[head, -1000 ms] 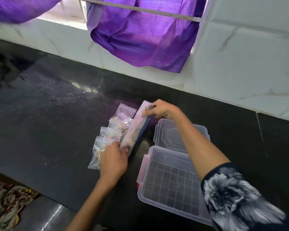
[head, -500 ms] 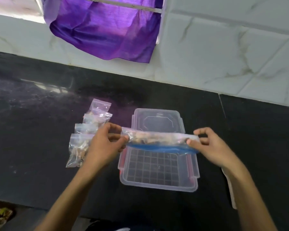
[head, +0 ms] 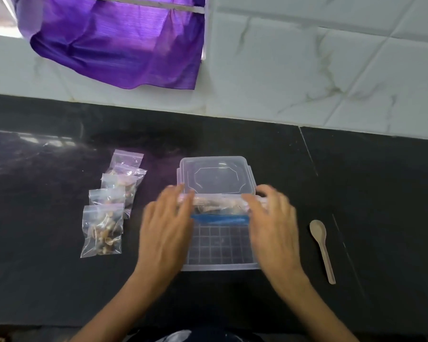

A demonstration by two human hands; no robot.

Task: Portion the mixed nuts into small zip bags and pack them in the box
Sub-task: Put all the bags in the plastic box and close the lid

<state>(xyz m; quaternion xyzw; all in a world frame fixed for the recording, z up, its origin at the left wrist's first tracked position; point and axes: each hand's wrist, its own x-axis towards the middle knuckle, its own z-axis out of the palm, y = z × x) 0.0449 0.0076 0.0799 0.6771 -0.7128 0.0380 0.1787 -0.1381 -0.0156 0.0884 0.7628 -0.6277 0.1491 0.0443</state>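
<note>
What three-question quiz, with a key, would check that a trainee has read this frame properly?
1. True or false: the small bags of nuts are already packed inside the box.
2. Where does the spoon lie? A) inside the box B) on the counter to the right of the box C) on top of the lid
3. Fill in: the left hand and right hand rest on the two ends of the big bag, which lies across the far part of the open ____.

Key: 1 false, they lie in a row on the counter to the left of the box. 2 B. 3 box.
</note>
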